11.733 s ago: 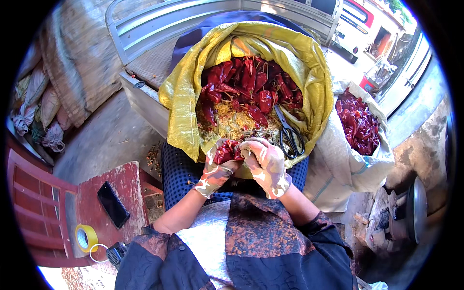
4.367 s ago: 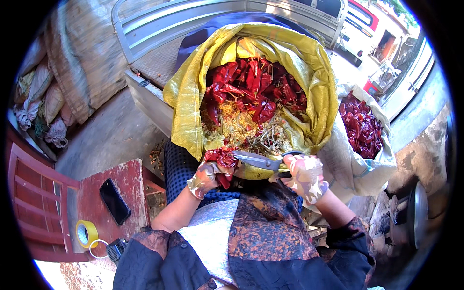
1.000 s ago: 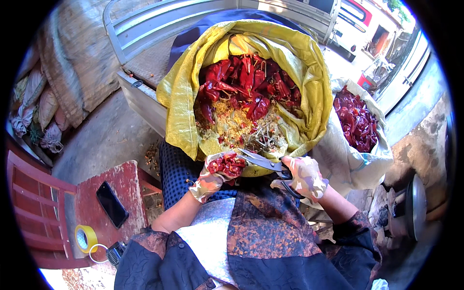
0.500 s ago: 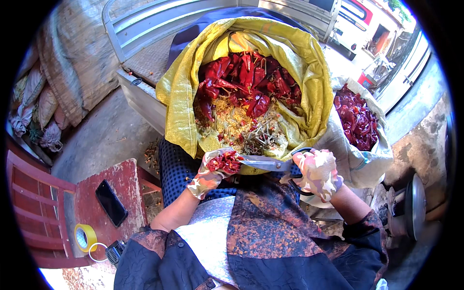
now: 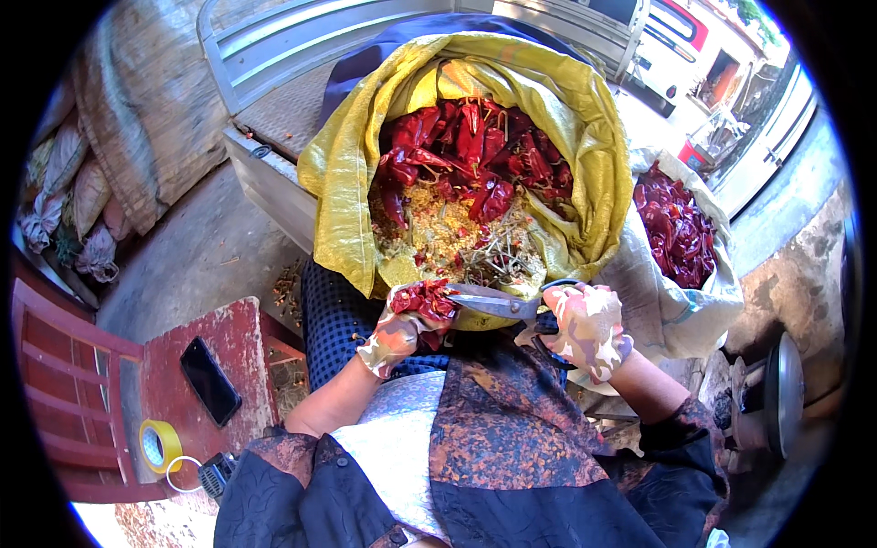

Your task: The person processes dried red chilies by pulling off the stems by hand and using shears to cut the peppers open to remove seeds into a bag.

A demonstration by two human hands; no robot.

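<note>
Red peppers [image 5: 429, 298] pinched in the fingers of my left hand [image 5: 394, 332] at the near edge of the yellow sack [image 5: 347, 219] meet the scissors [image 5: 501, 302] clutched in my right hand [image 5: 589, 329], blades apart a second ago, now looking closed, as if cutting.

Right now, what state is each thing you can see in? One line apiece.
Left grip, closed around red peppers
Right grip, closed on scissors
Scissors, held, blades toward peppers
Yellow sack, open, partly filled
White sack, open, peppers inside
Phone, flat, screen dark
Tape, wound in a roll
Chair, paint worn
</note>
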